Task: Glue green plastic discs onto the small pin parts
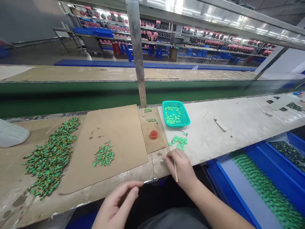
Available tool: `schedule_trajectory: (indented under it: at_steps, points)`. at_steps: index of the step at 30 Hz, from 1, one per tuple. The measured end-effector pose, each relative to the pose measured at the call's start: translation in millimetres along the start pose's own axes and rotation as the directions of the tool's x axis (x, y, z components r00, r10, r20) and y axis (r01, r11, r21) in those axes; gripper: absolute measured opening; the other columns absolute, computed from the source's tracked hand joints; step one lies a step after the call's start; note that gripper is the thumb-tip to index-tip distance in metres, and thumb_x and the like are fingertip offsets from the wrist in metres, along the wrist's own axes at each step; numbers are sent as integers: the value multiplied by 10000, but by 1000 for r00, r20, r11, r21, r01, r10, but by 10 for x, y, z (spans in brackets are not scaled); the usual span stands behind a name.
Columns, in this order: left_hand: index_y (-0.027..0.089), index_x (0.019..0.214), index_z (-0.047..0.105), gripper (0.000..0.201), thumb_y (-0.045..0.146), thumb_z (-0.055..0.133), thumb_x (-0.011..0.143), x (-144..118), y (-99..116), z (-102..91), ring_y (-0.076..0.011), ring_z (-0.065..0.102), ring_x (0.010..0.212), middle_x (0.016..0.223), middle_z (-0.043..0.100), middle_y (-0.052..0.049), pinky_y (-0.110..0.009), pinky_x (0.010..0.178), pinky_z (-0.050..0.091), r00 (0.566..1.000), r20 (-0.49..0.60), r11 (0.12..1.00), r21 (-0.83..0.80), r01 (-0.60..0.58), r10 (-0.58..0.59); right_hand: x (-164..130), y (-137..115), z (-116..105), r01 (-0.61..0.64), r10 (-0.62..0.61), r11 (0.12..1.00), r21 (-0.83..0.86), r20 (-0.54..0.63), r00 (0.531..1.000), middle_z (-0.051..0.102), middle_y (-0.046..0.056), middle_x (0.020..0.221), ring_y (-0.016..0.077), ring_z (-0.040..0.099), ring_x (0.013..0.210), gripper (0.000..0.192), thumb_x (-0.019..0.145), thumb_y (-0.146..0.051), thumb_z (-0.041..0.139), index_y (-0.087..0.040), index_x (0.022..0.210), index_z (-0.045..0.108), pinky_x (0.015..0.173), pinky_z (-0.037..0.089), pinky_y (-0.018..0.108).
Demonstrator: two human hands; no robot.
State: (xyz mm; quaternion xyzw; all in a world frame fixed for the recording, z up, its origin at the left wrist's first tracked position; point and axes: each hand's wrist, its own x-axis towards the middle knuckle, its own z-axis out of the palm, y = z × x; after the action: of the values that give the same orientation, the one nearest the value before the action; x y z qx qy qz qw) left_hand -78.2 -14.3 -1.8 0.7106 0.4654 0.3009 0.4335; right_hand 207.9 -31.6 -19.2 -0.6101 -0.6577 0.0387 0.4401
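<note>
— Where are the hands?

— The right hand point(181, 167) rests on the front edge of the worn grey table point(238, 127), its fingers curled together around a thin wooden stick point(176, 173) that points down toward the person's lap. The fingertips touch the table just below a small loose heap of flat green round discs point(178, 141).

— And the other one?

— The left hand point(116, 205) hangs in front of the table edge, lower than the tabletop, with thumb and forefinger drawn close together. Whether anything is pinched between them I cannot tell; it is too small to see.

— What lies around the discs?

— Just behind them stands a shallow turquoise plastic mesh basket point(186, 119) holding more of the same green discs. To the left sits a small brown cardboard sheet point(154, 144) with a little red round cap point(153, 134) on it and two tiny clusters of green bits farther back.

— Further left?

— A large brown cardboard sheet point(114, 133) carries a small pile of green-and-yellow pieces point(104, 156). Beyond its left edge a much bigger spread of the same green-and-yellow pieces point(51, 157) runs diagonally along the table, and a white plastic bag point(11, 133) lies at the far left.

— Anything on the right?

— A pale wooden-handled tool point(220, 125) lies alone on the grey surface, well apart from the basket. Below the table edge, blue plastic trays point(228, 190) hold rows of green parts. A steel upright post point(138, 54) rises behind the cardboard, in front of a green conveyor belt point(71, 95).
</note>
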Motion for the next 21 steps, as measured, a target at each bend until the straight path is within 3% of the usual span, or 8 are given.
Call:
schedule_trajectory:
  at_steps: [1,3,6,8,11,15,21]
  points:
    - [279,1065,836,391,616,637,1090,81,74,60,-198,788,851,954,794,-32,-235,764,655,992,-20,990,62,-127,128,17,16,-67,-20,20,1000,5,-18,1000,741,73,899,258,726,852,229,1164,-311,539,-239,1017,700,784,613,398]
    - [276,1049,808,276,435,601,1138,257,190,232,-181,777,850,969,785,-20,-243,765,626,923,2,903,210,-376,384,58,58,-231,-97,99,995,34,-57,993,781,76,963,245,770,882,268,1196,-331,461,-240,1174,712,811,642,396]
    - [233,1085,757,248,289,529,1164,519,263,552,-186,739,787,928,752,-22,-297,729,575,819,6,738,430,-520,573,180,116,-399,-248,265,948,197,-63,962,829,62,1044,229,819,940,215,1178,-381,557,-260,1283,701,862,674,378]
    - [218,1151,740,238,280,511,1173,662,261,729,-196,716,756,897,719,-18,-329,691,544,805,3,685,524,-507,594,322,146,-405,-291,319,890,350,-25,947,846,61,1062,224,830,956,199,1158,-401,614,-264,1246,728,876,684,371]
    - [225,1089,732,277,270,475,1182,798,236,850,-198,681,728,854,668,-7,-354,652,509,820,32,657,582,-480,571,608,171,-295,-242,282,859,450,-24,959,821,47,953,188,794,829,254,1173,-401,575,-251,1157,780,763,666,324]
    - [201,1148,723,297,175,428,1164,842,209,794,-176,680,766,908,679,-13,-341,682,523,826,42,660,579,-478,562,1023,156,-89,-120,157,912,393,-64,986,756,33,877,173,753,822,320,1171,-342,544,-235,980,778,769,641,316]
    - [170,1258,742,274,113,535,1088,753,86,720,-194,685,902,1120,754,-52,-349,787,544,768,103,613,540,-577,632,1340,174,132,-64,48,945,321,57,997,768,39,965,158,749,772,154,1111,-244,570,-225,1047,709,712,626,312]
